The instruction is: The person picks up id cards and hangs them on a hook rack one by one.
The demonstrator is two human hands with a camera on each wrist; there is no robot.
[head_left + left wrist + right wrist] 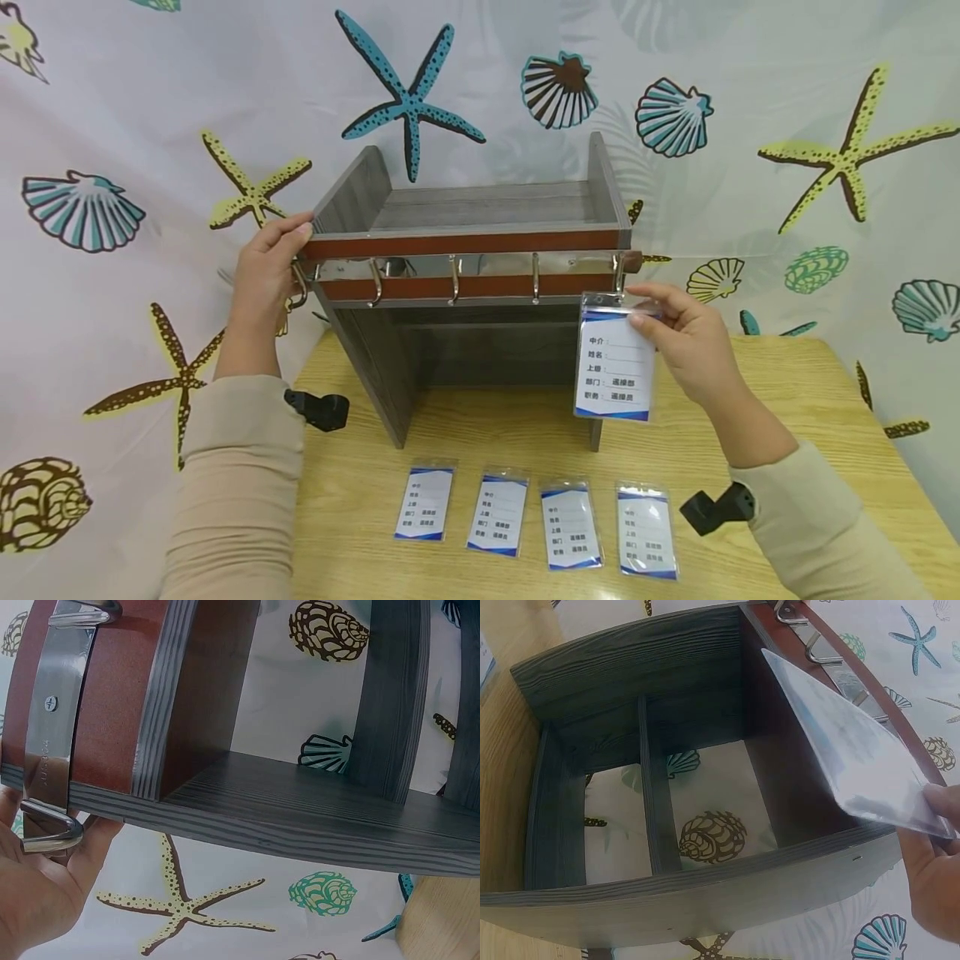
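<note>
My right hand [686, 337] pinches a clear-sleeved name badge [615, 367] by its upper right side, with the thumb on the front. The badge's top edge is right at the rightmost hook [618, 271] of a metal hook rail [495, 264]. In the right wrist view the badge [855, 750] appears tilted, its face washed out by glare. My left hand [266, 267] grips the upper left corner of a grey wooden shelf [367, 358], next to the rail's end hook [302, 279]. Part of that hand [37, 892] is hidden behind the rail in the left wrist view.
Several similar badges lie in a row on the wooden table [345, 517] before the shelf, from the leftmost badge [426, 502] to the rightmost badge [647, 531]. Several more hooks line the rail between my hands. Behind stands a white cloth [495, 167] printed with shells and starfish.
</note>
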